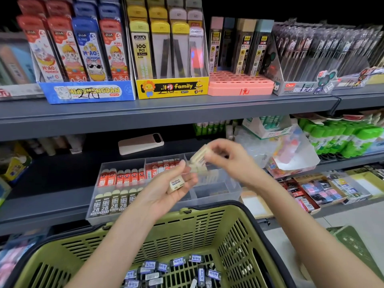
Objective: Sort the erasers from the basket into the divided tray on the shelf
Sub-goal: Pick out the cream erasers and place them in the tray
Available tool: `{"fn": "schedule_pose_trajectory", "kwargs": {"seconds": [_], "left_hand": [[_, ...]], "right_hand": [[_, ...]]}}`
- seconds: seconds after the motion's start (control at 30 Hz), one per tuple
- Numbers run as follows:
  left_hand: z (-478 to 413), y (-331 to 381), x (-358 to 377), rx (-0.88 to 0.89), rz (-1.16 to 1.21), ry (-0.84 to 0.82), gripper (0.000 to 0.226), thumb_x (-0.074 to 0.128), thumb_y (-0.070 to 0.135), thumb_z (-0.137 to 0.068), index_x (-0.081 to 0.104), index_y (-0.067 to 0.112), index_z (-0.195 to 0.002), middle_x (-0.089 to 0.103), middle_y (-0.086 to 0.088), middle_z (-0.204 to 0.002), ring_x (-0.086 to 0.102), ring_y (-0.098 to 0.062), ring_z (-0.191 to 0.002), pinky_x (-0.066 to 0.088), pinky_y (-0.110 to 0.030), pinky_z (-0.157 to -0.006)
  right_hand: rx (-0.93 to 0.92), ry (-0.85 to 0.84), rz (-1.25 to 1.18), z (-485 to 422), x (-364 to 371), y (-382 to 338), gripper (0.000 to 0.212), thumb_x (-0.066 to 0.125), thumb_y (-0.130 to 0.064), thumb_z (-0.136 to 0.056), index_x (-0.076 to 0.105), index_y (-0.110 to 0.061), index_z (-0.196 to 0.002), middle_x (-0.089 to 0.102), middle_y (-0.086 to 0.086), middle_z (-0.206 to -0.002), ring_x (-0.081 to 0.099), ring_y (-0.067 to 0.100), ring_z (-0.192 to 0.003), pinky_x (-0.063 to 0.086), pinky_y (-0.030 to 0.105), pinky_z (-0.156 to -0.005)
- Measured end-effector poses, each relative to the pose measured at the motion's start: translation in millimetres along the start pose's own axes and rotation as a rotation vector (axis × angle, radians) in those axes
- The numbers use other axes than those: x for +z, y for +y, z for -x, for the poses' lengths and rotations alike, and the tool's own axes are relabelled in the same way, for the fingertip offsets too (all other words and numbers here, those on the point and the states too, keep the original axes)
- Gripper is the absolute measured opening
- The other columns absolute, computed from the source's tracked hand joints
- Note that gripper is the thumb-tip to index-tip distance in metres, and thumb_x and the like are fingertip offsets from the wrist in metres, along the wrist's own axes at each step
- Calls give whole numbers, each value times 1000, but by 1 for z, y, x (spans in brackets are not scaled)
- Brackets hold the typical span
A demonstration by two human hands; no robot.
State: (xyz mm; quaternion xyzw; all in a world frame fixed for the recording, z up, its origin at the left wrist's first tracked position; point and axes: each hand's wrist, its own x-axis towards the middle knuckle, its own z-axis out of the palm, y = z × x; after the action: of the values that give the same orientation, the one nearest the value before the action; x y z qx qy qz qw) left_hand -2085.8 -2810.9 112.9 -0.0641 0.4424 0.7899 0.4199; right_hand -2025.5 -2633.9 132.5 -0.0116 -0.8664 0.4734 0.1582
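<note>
My left hand [166,191] holds a cream eraser [176,184] with a "DRAWING" label in its curled fingers, over the front of the clear divided tray [218,192]. My right hand [226,157] pinches several cream erasers [198,156] above the tray's right rear compartment, blurred by motion. The tray's left compartments hold rows of red-sleeved erasers [121,176] and black 2B erasers [113,202]. Below, the green basket [234,231] holds several dark-sleeved erasers [176,267] on its floor.
A phone or power bank [141,143] lies on the shelf behind the tray. Pencil-lead display boxes [172,88] stand on the upper shelf. Glue sticks [342,138] and a clear bin sit to the right. A second green basket [353,244] is on the floor at right.
</note>
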Motion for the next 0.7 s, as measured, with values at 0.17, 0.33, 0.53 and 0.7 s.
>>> {"fn": "schedule_pose_trajectory", "kwargs": {"seconds": [0.17, 0.33, 0.53, 0.7], "left_hand": [[0, 6, -8, 35, -58, 39, 35, 60, 22, -78, 61, -5, -101, 51, -8, -68, 43, -14, -61, 34, -22, -49], [1, 14, -7, 116, -8, 68, 26, 33, -3, -85, 57, -14, -88, 49, -13, -82, 42, -20, -68, 39, -29, -65], [-12, 17, -16, 99, -52, 130, 14, 47, -10, -90, 59, -8, -96, 58, -19, -100, 60, -28, -91, 50, -41, -74], [-16, 7, -19, 207, -90, 139, 35, 74, 10, -60, 64, -6, -90, 70, -15, -88, 72, -22, -76, 59, -29, -61]], "right_hand": [[90, 182, 880, -25, -21, 42, 26, 62, -42, -85, 69, -29, -106, 71, -2, -103, 55, 28, -102, 35, 36, -88], [22, -19, 1018, -33, -1, 61, 22, 58, -34, -86, 69, -32, -105, 69, -9, -101, 47, 21, -111, 20, 31, -86], [137, -246, 830, -38, -2, 69, 25, 45, -23, -94, 67, -23, -107, 66, -5, -114, 53, 20, -111, 27, 32, -97], [144, -265, 910, -35, 0, 62, 31, 37, -25, -97, 67, -22, -106, 67, -1, -113, 52, 23, -110, 26, 33, -92]]}}
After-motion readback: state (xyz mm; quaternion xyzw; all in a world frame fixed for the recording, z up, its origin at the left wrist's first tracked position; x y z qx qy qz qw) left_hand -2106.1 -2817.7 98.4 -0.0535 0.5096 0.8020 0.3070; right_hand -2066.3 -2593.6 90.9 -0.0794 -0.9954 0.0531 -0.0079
